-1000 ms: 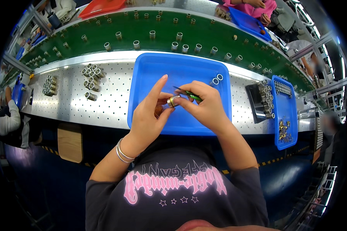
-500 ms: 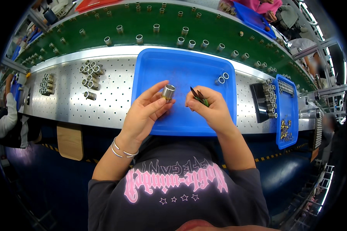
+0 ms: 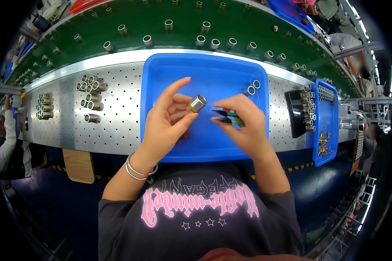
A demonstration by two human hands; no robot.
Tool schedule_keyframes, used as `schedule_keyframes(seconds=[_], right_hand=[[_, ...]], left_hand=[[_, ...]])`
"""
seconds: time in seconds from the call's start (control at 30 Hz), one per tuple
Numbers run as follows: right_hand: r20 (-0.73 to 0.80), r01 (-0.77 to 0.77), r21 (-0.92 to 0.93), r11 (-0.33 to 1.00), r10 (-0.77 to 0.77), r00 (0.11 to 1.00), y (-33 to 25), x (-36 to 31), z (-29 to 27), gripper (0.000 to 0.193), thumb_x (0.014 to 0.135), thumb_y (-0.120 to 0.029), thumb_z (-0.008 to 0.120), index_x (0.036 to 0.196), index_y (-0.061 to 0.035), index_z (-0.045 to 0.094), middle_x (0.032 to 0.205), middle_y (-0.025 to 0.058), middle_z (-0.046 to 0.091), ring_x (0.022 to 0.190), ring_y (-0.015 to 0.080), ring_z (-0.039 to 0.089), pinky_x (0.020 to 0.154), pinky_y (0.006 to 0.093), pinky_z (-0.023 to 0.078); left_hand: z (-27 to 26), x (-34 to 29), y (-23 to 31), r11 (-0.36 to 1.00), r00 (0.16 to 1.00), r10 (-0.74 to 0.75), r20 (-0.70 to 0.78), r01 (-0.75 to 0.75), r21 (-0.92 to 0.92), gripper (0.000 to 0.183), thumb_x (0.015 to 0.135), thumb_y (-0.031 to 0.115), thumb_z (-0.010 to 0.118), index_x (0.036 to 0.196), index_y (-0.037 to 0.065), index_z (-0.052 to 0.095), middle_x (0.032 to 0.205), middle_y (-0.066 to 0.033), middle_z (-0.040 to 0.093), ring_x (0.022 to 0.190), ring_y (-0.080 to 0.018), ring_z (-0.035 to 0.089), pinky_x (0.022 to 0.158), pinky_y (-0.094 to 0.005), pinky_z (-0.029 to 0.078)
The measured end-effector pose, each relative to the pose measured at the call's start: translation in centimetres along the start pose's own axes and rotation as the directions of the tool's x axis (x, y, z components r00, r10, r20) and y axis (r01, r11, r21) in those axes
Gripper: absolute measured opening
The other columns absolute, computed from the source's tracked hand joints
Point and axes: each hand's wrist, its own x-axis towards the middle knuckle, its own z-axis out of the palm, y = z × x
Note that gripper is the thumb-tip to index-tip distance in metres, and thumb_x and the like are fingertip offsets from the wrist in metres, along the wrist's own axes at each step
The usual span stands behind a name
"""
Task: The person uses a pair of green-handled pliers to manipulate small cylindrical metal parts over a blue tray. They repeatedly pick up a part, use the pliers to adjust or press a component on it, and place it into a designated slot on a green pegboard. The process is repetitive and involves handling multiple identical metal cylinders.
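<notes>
Over the large blue tray (image 3: 196, 154), my left hand (image 3: 159, 130) pinches a shiny metal sleeve (image 3: 198, 102) between thumb and fingers, its index finger raised off it. The sleeve is tilted, its open end facing up and right, with a brass-coloured part at its lower end. Just to the right, my right hand (image 3: 251, 126) is closed on small green-handled snips (image 3: 234, 119). Their two dark blades stand apart and point left toward the sleeve, without touching it. Two more sleeves (image 3: 253, 88) lie in the tray's right side.
Beyond the tray runs a green conveyor belt (image 3: 178, 41) carrying several sleeves. Grouped sleeves (image 3: 89, 87) sit on the perforated metal bench (image 3: 117, 104) at left. At right are a black stand (image 3: 295, 114), more sleeves and a smaller blue tray (image 3: 316, 143) with brass pieces.
The sleeve has tilted to the right in my left hand, and the index finger has lifted away. The snips have turned from pointing up to pointing left, their blades now spread.
</notes>
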Motion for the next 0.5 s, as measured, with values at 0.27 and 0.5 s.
schedule_keyframes(seconds=[0.27,0.5], right_hand=[[0.378,0.312,-0.259,0.914,-0.201,0.904,-0.1,1.2,0.8,0.027,0.064,-0.006,0.065,0.089,-0.0134,0.059,0.078,0.0026,0.053,0.056,0.021,0.053,0.05,0.031,0.043],[0.179,-0.039,0.145,0.989,0.012,0.984,1.8,1.5,0.3,0.017,0.071,0.001,0.062,0.085,-0.007,0.059,0.078,0.0054,0.06,0.066,0.0168,0.06,0.053,0.0272,0.044]], left_hand=[[0.5,-0.2,-0.7,0.788,0.966,0.214,0.146,-0.259,0.559,0.076,0.069,-0.012,0.063,0.135,0.015,0.038,0.095,-0.0084,0.061,0.082,-0.016,0.063,0.069,-0.0267,0.051],[-0.1,-0.6,-0.4,0.993,0.992,-0.106,0.069,0.102,0.057,0.07,0.074,-0.011,0.06,0.136,0.009,0.035,0.099,-0.009,0.059,0.089,-0.0181,0.061,0.079,-0.0261,0.05]])
